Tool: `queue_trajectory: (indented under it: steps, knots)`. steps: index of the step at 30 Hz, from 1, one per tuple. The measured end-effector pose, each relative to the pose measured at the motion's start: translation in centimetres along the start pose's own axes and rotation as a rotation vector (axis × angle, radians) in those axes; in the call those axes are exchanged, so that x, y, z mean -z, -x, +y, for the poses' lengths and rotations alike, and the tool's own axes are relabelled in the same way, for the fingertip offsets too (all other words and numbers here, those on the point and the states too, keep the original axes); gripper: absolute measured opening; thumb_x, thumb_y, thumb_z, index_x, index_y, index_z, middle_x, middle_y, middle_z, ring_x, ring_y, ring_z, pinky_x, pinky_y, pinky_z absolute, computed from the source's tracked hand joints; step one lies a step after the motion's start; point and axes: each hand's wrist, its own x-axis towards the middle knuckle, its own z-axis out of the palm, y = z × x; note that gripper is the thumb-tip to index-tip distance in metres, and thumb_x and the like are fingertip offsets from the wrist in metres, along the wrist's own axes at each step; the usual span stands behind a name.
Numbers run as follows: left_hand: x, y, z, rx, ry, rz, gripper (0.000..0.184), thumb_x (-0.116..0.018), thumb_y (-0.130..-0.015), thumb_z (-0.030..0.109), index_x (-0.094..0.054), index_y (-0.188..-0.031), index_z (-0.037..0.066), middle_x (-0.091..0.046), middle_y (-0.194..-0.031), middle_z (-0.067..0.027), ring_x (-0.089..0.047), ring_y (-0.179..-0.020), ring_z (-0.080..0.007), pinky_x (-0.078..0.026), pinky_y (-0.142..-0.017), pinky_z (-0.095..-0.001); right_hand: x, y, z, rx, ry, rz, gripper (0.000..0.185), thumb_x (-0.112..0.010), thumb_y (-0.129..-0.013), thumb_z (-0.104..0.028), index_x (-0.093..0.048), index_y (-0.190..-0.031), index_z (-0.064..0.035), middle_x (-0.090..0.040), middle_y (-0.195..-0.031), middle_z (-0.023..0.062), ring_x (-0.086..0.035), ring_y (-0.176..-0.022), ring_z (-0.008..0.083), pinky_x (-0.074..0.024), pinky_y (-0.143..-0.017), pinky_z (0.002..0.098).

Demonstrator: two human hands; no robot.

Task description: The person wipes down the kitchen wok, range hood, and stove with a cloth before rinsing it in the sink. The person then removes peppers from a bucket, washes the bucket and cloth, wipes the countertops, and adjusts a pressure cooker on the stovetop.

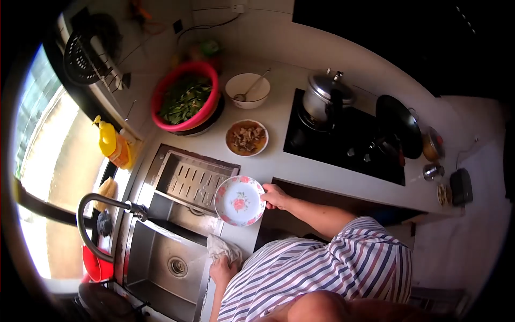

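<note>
My right hand (pixel 274 197) grips the right rim of a white plate (pixel 239 201) with pink flowers, its inner face turned up. The plate is over the counter, by the right edge of the metal drain tray (pixel 194 178). Lower down, my left hand (pixel 223 269) is closed on a pale crumpled cloth (pixel 223 249) beside the sink's right edge. Plate and cloth are apart. Beyond the plate stands a bowl of cooked food (pixel 247 138).
A steel sink (pixel 169 242) with a dark faucet (pixel 97 199) lies at the left. Farther back are a pink basin (pixel 213 111) of leafy greens and a white bowl (pixel 256 100) with a spoon. A pressure cooker (pixel 319 104) and a wok (pixel 399 126) are on the black stove (pixel 332 152).
</note>
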Motion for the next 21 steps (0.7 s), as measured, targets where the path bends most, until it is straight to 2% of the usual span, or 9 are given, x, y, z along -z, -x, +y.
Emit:
queue_trajectory:
  steps: [8, 10, 12, 14, 16, 17, 18, 20, 21]
  knots:
    - [1.3, -1.2, 0.2, -0.274, -0.061, 0.115, 0.018, -0.066, -0.061, 0.02, -0.052, -0.067, 0.01, -0.054, -0.063, -0.0092, -0.054, -0.06, -0.0322, -0.043, -0.058, -0.0425, 0.0, 0.4, 2.6, 0.073, -0.048, 0.025, 0.023, -0.054, -0.074, -0.014, -0.053, -0.093, 0.0002, -0.057, -0.064, 0.0078, -0.052, -0.041, 0.0123, -0.0365, -0.032, 0.0237]
    - [0.7, -1.3, 0.3, -0.227, 0.012, 0.11, 0.019, -0.066, -0.062, 0.022, -0.054, -0.071, 0.01, -0.055, -0.066, -0.01, -0.055, -0.063, -0.032, -0.044, -0.06, -0.0422, 1.0, 0.8, 1.9, 0.084, -0.033, 0.017, 0.024, -0.055, -0.075, -0.016, -0.052, -0.093, 0.0006, -0.057, -0.064, 0.0084, -0.054, -0.043, 0.0132, -0.0371, -0.032, 0.0237]
    - [1.6, -2.2, 1.0, -0.177, 0.078, 0.108, 0.021, -0.067, -0.063, 0.023, -0.056, -0.075, 0.01, -0.057, -0.069, -0.0108, -0.055, -0.066, -0.0319, -0.044, -0.062, -0.0419, 2.6, 3.4, -1.2, 0.066, 0.317, 0.079, 0.028, -0.055, -0.076, -0.021, -0.051, -0.093, 0.0019, -0.059, -0.065, 0.0117, -0.057, -0.045, 0.0173, -0.0437, -0.039, 0.0302]
    - [4.5, -3.6, 2.8, 0.178, -0.059, -0.335, 0.026, -0.068, -0.064, 0.024, -0.057, -0.082, 0.009, -0.058, -0.075, -0.011, -0.056, -0.071, -0.0312, -0.045, -0.064, -0.0412, 7.2, 5.8, -4.5, 0.59, 0.639, 0.3, 0.02, -0.056, -0.079, -0.023, -0.053, -0.09, -0.0065, -0.058, -0.06, 0.0107, -0.059, -0.051, 0.0242, -0.0472, -0.052, 0.0366]
    - [5.6, -7.0, 4.3, -0.073, -0.148, 0.106, 0.023, -0.068, -0.069, 0.024, -0.057, -0.082, 0.009, -0.06, -0.071, -0.0089, -0.058, -0.067, -0.031, -0.045, -0.064, -0.0407, 13.2, 8.5, -10.2, 0.83, 0.615, 0.713, 0.016, -0.057, -0.079, -0.022, -0.052, -0.087, -0.0088, -0.057, -0.057, 0.0077, -0.057, -0.051, 0.0264, -0.0431, -0.046, 0.0376]
    - [7.2, -9.6, 7.5, -0.158, -0.048, 0.161, 0.019, -0.067, -0.072, 0.022, -0.055, -0.076, 0.008, -0.059, -0.069, -0.0103, -0.059, -0.065, -0.0304, -0.045, -0.06, -0.0409, 16.5, 9.7, -12.6, 0.788, 0.709, 0.852, 0.021, -0.058, -0.079, -0.025, -0.051, -0.09, -0.0092, -0.056, -0.055, 0.0079, -0.057, -0.051, 0.0276, -0.0433, -0.045, 0.0384]
    - [7.3, -12.3, 10.7, -0.148, 0.168, 0.167, 0.016, -0.065, -0.074, 0.018, -0.055, -0.077, 0.005, -0.058, -0.067, -0.0108, -0.058, -0.062, -0.0248, -0.045, -0.056, -0.0373, 19.7, 9.9, -14.2, 0.626, 0.85, 0.949, 0.03, -0.059, -0.079, -0.031, -0.049, -0.096, -0.0076, -0.059, -0.063, 0.0115, -0.059, -0.057, 0.0309, -0.0458, -0.049, 0.0403]
    - [4.0, -18.9, 15.8, -0.216, 0.866, -0.075, 0.02, -0.062, -0.08, 0.019, -0.058, -0.088, 0.001, -0.06, -0.072, -0.0084, -0.056, -0.064, -0.0128, -0.044, -0.059, -0.0284, 23.2, 10.1, -17.0, 0.291, 0.95, 0.89, 0.052, -0.059, -0.077, -0.04, -0.045, -0.104, 0.0018, -0.061, -0.09, 0.0214, -0.06, -0.083, 0.036, -0.0474, -0.07, 0.0419]
    - [0.9, -22.5, 18.2, -0.212, 0.949, -0.271, 0.029, -0.059, -0.082, 0.024, -0.057, -0.098, 0.001, -0.061, -0.08, -0.0071, -0.057, -0.073, -0.0137, -0.045, -0.064, -0.0282, 24.1, 9.3, -17.1, 0.205, 0.953, 0.828, 0.059, -0.06, -0.074, -0.044, -0.044, -0.107, 0.0027, -0.061, -0.093, 0.0216, -0.059, -0.086, 0.0352, -0.0472, -0.072, 0.0411]
